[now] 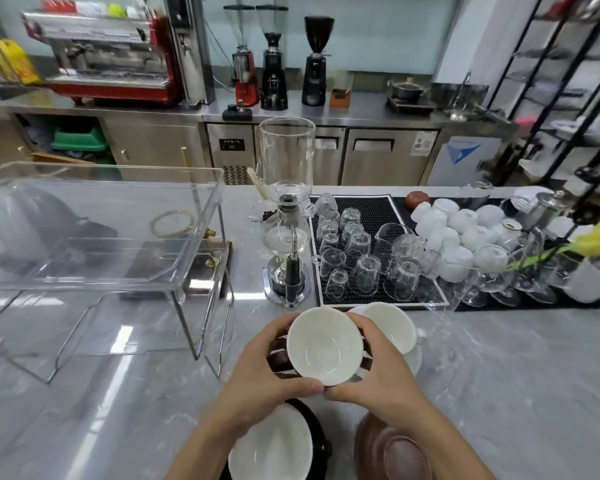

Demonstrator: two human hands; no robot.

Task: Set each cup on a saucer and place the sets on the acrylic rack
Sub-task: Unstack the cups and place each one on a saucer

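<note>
White round ceramic cup point(324, 346), mouth up, sits centre-front above the grey marble tabletop point(499, 375), held from both sides. Left hand point(274, 372) wraps its left rim, fingers point(278, 329) curled round the far edge, thumb at near rim. Right hand point(381, 372) mirrors it, fingers curled over the right rim, thumb tip touching the left thumb. A dark brown saucer point(278, 358) shows partly under the cup; contact w/ cup can't be told. Just behind-right: second white cup on a white saucer point(394, 327). Near bottom edge: white cup w/ black outside point(274, 445) and a brown wooden saucer point(392, 448). Clear acrylic rack point(118, 258) stands to the left. Glass siphon brewer point(286, 216) behind; black mat w/ upturned glasses point(361, 251) to the right.
</note>
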